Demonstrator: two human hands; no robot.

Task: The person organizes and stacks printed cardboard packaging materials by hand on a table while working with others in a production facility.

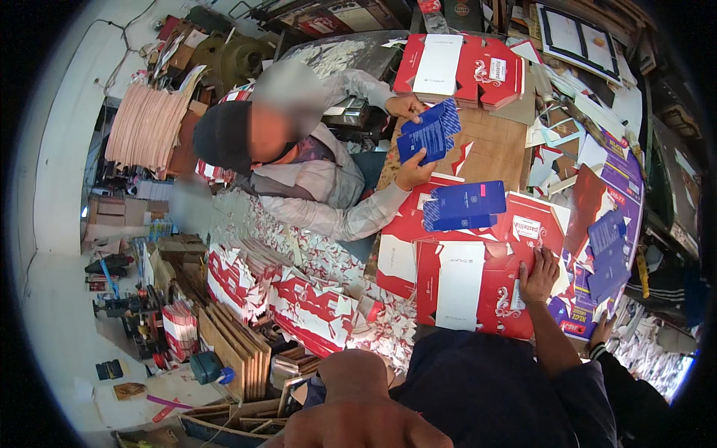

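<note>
My right hand lies flat, fingers spread, on the top sheet of a stack of red printed carton blanks on the table in front of me. It grips nothing. A folded stack of blue carton blanks rests on the red sheets just beyond. At the bottom edge a bare, blurred limb shows close to the camera; I cannot tell whether it is my left hand. Across the table a seated person holds another bundle of blue blanks in both hands.
A second red carton stack sits at the far end of the wooden table. Red-and-white paper trimmings pile up at left. Purple and blue sheets lie at right, where another person's cuffed hand reaches in.
</note>
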